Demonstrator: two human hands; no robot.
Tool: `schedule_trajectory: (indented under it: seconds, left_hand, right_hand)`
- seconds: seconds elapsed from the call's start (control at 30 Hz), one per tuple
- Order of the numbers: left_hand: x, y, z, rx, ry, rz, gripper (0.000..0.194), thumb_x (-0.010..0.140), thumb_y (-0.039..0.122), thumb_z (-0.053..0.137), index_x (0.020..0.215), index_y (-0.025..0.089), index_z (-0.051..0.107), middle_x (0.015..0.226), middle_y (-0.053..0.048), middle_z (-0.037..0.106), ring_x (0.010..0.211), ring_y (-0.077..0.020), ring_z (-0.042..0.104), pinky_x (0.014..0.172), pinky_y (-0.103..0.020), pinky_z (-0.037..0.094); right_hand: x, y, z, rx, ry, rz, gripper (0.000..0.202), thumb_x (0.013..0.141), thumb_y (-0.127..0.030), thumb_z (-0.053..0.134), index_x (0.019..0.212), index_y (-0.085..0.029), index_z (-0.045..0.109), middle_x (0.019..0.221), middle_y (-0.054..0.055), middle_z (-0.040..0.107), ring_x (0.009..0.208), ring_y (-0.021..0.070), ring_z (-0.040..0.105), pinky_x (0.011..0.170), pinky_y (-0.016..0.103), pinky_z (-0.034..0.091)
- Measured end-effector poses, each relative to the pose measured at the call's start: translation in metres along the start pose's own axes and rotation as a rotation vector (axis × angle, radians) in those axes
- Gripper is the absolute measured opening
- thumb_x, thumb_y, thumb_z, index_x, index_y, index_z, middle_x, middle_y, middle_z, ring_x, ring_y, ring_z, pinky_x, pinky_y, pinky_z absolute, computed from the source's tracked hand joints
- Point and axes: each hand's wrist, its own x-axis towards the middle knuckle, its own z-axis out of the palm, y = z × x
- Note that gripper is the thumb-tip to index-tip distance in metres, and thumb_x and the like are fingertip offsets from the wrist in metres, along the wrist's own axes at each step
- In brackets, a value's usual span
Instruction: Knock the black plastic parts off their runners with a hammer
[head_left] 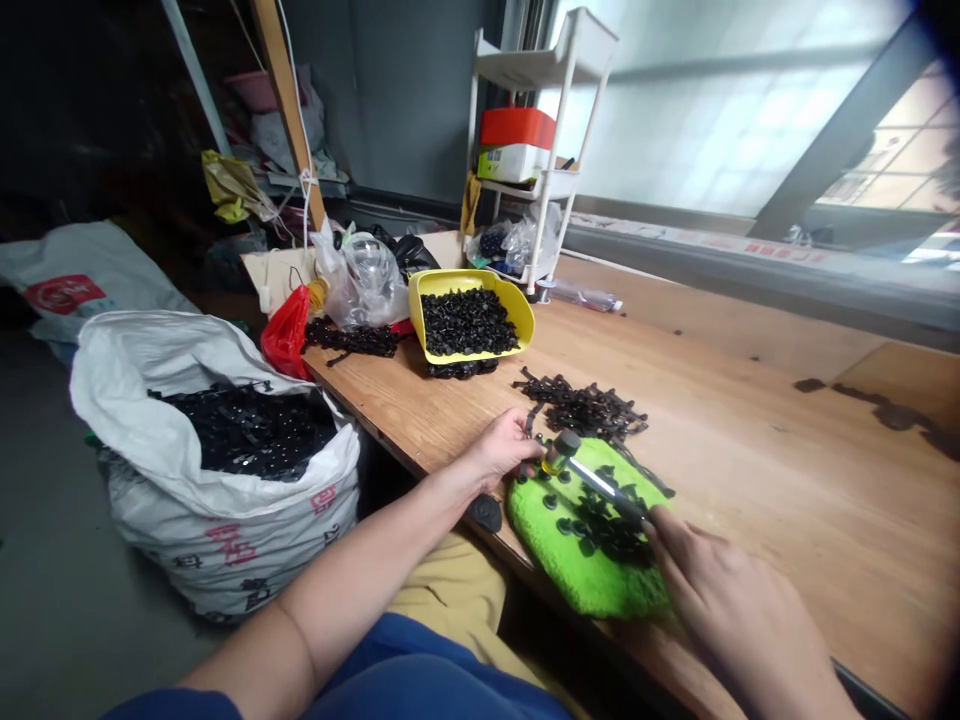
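My right hand (724, 580) is wrapped round the dark handle of a small mallet (596, 478), which has a shiny shaft and a black and yellow head. The mallet's head is over the far left edge of a bright green fluffy cloth (551, 545), close to my left fingertips. My left hand (506, 445) pinches a thin black strip (533, 418); its lower end is hidden by the fingers and the mallet head. Several small round black caps (587, 527) lie loose and in a heap on the cloth.
Beyond the cloth is a pile of black strips (589, 405). A yellow scoop (527, 325) full of small black parts stands farther back. A white woven sack (247, 540) with black pieces is left of the table (750, 430). A white shelf rack (551, 70) stands behind.
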Motion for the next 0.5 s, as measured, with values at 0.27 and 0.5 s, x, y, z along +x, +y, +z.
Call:
schedule_trajectory:
  seconds: [0.27,0.5]
  left_hand:
    - [-0.022,0.004,-0.012,-0.067,0.09,-0.061,0.028,0.062,0.011,0.072,0.081,0.012,0.05,0.057,0.002,0.058,0.036,-0.0013,0.042,0.033,-0.011,0.022]
    - [-0.025,0.004,-0.007,-0.288,0.083,-0.17,0.022,0.065,0.003,0.067,0.084,0.007,0.057,0.073,-0.006,0.063,0.058,-0.0089,0.062,0.042,-0.01,0.045]
  right_hand:
    - [-0.041,0.045,0.012,0.161,0.103,0.101,0.041,0.095,-0.047,0.033,0.108,-0.018,0.058,0.107,0.007,0.061,0.095,0.0233,0.058,0.068,0.027,0.051]
    - [-0.09,0.068,0.039,0.276,0.116,0.179,0.058,0.082,-0.066,0.039,0.112,-0.02,0.059,0.122,0.011,0.051,0.11,0.0388,0.046,0.089,0.052,0.041]
